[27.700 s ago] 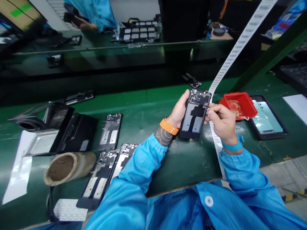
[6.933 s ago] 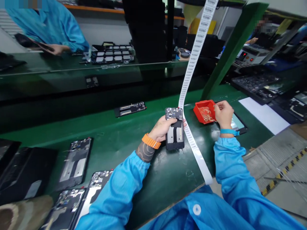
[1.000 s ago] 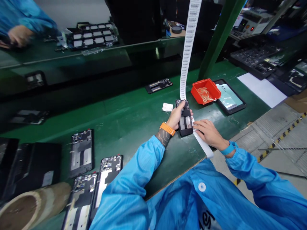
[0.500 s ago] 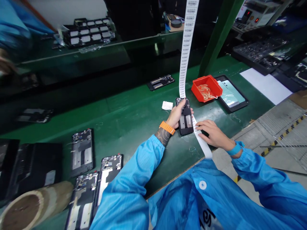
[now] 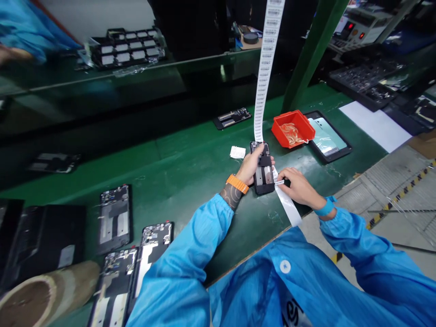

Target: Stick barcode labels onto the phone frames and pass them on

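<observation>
My left hand (image 5: 250, 165) grips an open phone frame (image 5: 263, 169) that stands on the green bench (image 5: 184, 172), its circuit side up. My right hand (image 5: 295, 187) rests beside the frame with thumb and fingertips pinched on a small white label (image 5: 278, 182) at the long white label strip (image 5: 265, 77). The strip hangs down from above, runs past the frame and ends at the bench edge (image 5: 289, 211). An orange band sits on my left wrist, a blue band on my right.
A red bin (image 5: 293, 128) of small orange parts sits behind the frame, next to a dark tray (image 5: 329, 136). A white label pad (image 5: 237, 152) lies left of the frame. Several more phone frames (image 5: 114, 218) lie at left, by a cardboard roll (image 5: 44, 295).
My right hand went from lying flat on the strip to pinching a small label lifted off it, next to the frame. My left hand kept hold of the frame.
</observation>
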A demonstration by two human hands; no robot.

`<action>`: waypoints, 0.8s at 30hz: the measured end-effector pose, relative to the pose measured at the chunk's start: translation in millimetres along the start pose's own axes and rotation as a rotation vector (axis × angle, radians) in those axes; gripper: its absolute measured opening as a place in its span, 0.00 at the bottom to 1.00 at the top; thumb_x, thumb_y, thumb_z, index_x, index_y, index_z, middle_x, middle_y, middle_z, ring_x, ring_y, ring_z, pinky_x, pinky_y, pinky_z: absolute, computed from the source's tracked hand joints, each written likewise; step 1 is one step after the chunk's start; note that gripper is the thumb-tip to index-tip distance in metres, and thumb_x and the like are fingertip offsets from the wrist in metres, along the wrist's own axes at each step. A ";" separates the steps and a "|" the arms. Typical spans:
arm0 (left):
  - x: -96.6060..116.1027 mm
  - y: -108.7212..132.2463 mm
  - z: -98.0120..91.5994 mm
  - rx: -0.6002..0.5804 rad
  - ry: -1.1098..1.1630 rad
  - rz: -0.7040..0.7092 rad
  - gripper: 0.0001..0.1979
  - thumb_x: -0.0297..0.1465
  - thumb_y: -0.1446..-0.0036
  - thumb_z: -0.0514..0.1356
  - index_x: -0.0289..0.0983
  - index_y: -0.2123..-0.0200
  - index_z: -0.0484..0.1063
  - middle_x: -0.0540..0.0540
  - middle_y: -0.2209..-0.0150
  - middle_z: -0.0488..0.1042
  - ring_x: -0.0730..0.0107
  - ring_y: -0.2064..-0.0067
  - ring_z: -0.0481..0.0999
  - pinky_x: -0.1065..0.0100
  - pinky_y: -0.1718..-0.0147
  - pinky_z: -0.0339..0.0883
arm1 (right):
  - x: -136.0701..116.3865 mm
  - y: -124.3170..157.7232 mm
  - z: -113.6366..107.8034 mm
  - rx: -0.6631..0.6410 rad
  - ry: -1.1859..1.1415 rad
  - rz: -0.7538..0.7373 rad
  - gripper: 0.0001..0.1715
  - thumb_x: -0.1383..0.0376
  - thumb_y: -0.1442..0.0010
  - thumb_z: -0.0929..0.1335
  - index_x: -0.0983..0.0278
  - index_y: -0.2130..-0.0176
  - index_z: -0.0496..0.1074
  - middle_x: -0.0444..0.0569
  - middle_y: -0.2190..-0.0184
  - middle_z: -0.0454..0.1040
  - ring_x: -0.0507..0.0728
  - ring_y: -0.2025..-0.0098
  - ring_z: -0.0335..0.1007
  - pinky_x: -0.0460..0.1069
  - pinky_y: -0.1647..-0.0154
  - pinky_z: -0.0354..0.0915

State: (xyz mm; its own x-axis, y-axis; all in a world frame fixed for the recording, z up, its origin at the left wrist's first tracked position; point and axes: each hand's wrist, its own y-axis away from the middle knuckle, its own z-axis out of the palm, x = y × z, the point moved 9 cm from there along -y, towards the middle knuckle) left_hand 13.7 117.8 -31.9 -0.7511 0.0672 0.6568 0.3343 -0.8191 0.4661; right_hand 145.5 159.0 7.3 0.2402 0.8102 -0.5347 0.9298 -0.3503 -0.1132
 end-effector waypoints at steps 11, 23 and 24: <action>0.9 1.4 2.6 -0.009 0.003 -0.025 0.23 0.49 0.39 0.63 0.33 0.60 0.72 0.42 0.70 0.78 0.66 0.71 0.80 0.66 0.67 0.76 | -11.8 14.1 -9.2 0.166 -0.012 -0.122 0.04 0.67 0.35 0.67 0.60 0.60 0.73 0.51 0.59 0.78 0.62 0.55 0.73 0.58 0.52 0.64; 2.4 2.1 2.7 -0.013 -0.007 -0.003 0.23 0.49 0.41 0.65 0.33 0.59 0.72 0.42 0.70 0.78 0.64 0.70 0.81 0.65 0.68 0.75 | -9.0 7.4 -6.9 0.064 -0.074 -0.040 0.09 0.69 0.41 0.66 0.60 0.63 0.77 0.50 0.58 0.79 0.62 0.55 0.74 0.60 0.49 0.65; 2.2 2.0 2.8 -0.016 -0.006 -0.003 0.24 0.50 0.42 0.65 0.33 0.60 0.72 0.42 0.70 0.78 0.64 0.70 0.81 0.65 0.67 0.75 | -8.2 7.5 -6.1 0.073 -0.066 -0.027 0.10 0.69 0.41 0.66 0.60 0.63 0.77 0.50 0.58 0.79 0.62 0.55 0.74 0.60 0.49 0.65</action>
State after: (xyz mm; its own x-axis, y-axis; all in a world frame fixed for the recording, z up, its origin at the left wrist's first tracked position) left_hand 14.3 118.0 -27.8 -0.7489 0.0730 0.6587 0.3228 -0.8279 0.4588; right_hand 152.3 152.6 15.9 0.1946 0.7878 -0.5844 0.9123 -0.3643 -0.1873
